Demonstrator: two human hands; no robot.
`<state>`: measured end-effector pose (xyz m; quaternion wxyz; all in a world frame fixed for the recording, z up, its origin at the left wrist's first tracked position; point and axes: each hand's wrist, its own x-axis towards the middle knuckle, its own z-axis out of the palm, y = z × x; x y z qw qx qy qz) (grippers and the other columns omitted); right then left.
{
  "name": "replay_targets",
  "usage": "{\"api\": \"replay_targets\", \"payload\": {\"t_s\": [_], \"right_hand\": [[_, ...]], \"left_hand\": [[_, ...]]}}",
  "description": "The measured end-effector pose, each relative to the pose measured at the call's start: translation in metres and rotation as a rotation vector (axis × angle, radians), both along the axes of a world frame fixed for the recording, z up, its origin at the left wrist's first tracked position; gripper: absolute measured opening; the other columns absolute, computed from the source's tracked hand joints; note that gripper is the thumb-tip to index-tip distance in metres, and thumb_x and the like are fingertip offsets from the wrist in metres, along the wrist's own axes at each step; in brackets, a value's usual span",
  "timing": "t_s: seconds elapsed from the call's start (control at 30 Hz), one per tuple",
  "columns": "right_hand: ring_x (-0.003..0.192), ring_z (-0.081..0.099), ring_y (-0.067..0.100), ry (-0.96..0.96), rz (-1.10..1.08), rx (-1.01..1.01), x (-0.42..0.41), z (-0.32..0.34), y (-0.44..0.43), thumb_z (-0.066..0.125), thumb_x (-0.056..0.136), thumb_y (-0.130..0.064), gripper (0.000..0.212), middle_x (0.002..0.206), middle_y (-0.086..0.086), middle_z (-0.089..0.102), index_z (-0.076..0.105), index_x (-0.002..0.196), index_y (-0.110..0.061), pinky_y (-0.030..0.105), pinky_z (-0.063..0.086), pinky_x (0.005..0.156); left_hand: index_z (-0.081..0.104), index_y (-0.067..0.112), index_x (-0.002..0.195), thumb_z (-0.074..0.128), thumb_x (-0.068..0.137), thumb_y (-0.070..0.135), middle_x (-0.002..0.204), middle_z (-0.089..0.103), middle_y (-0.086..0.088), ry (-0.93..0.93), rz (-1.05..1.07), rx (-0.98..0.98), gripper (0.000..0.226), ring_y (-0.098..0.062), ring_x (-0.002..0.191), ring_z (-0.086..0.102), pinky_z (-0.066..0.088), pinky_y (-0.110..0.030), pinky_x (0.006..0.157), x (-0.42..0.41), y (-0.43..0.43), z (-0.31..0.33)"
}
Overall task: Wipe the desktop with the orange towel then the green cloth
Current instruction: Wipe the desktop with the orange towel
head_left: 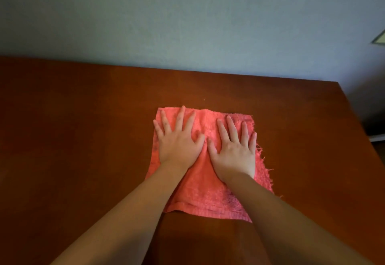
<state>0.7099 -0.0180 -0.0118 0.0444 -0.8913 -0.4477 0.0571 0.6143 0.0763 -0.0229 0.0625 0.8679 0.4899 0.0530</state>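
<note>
Towel's place: the orange towel (205, 187) lay spread flat on the table (83, 118), right of the middle and short of the far edge by the wall (187, 24).
Left hand: the left hand (179, 141) lay palm-down on the towel's far left part with its fingers straight and fanned. Its grip was wide and closed on nothing; it only pressed.
Right hand: the right hand (233, 150) lay the same way on the far right part, thumb close to the left thumb. Its grip was also wide and pressing, not clutching.
Weight and stiffness: the towel looked like light, limp terry. It would likely fold or bunch if pushed from one point.
Frayed edge: loose threads (264, 160) stood out along the right side. They might snag or shed.
Slide: the table looked smooth and hard, so the towel would probably glide under flat pressure.
Where to hold: for wiping, two flat palms over the far half seemed a sound hold. For lifting, pinching the stitched near hem (206, 211) seemed better than the frayed side.
Speck: a small dark speck (204, 99) sat on the table just beyond the towel.
Green cloth: it was not in view.
Step judged: this looked like the orange-towel wipe, with the green cloth's turn yet to come.
</note>
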Motion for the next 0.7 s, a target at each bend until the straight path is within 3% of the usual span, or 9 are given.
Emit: {"api": "replay_targets", "payload": {"t_s": [0.1,0.2,0.33,0.47,0.6,0.7], "right_hand": [[0.147,-0.011,0.025,0.021,0.047,0.012,0.023,0.002,0.033,0.000,0.087,-0.058,0.066,0.160,-0.011,-0.004,0.002,0.151,-0.040,0.049,-0.009,0.117],[0.147,-0.011,0.024,0.043,0.094,0.028,0.048,0.003,0.067,0.014,0.097,-0.048,0.055,0.160,-0.012,-0.002,0.005,0.150,-0.040,0.049,-0.007,0.118],[0.147,-0.008,0.025,0.034,0.158,0.042,0.082,0.002,0.111,0.017,0.098,-0.046,0.054,0.160,-0.011,0.002,0.009,0.151,-0.038,0.049,-0.006,0.118],[0.145,0.013,0.028,0.014,0.192,0.106,0.110,0.000,0.153,0.027,0.096,-0.046,0.053,0.156,-0.005,0.023,0.024,0.148,-0.036,0.050,0.001,0.117],[0.126,0.039,0.033,-0.061,0.215,0.115,0.120,0.000,0.171,0.029,0.096,-0.047,0.048,0.138,0.005,0.047,0.040,0.139,-0.029,0.048,0.019,0.110],[0.126,0.039,0.033,-0.063,0.222,0.133,0.120,0.000,0.168,0.028,0.097,-0.048,0.048,0.138,0.005,0.047,0.041,0.138,-0.027,0.049,0.018,0.110]], "left_hand": [[0.011,0.039,0.148,0.031,0.092,0.055,0.160,0.001,0.008,-0.007,0.005,-0.020,0.062,-0.040,0.143,-0.009,-0.009,-0.057,0.113,0.025,0.023,0.002],[0.012,0.039,0.148,0.033,0.093,0.054,0.159,0.003,0.008,-0.025,0.024,-0.021,0.062,-0.038,0.144,-0.009,-0.009,-0.055,0.113,0.050,0.051,0.005],[0.016,0.035,0.149,0.037,0.093,0.051,0.159,0.008,0.008,-0.052,0.060,-0.021,0.062,-0.035,0.145,-0.004,-0.005,-0.054,0.115,0.082,0.091,0.004],[0.030,0.025,0.145,0.037,0.092,0.049,0.153,0.027,-0.002,-0.090,0.121,0.034,0.059,-0.032,0.144,0.011,0.003,-0.051,0.116,0.105,0.125,0.002],[0.052,0.016,0.128,0.009,0.078,0.054,0.134,0.049,-0.011,-0.106,0.181,0.102,0.075,-0.032,0.134,0.032,0.015,-0.047,0.115,0.113,0.138,0.003],[0.046,0.018,0.134,0.031,0.093,0.047,0.145,0.041,-0.009,-0.136,0.164,0.059,0.053,-0.029,0.141,0.021,0.009,-0.045,0.118,0.111,0.136,0.004]]}}
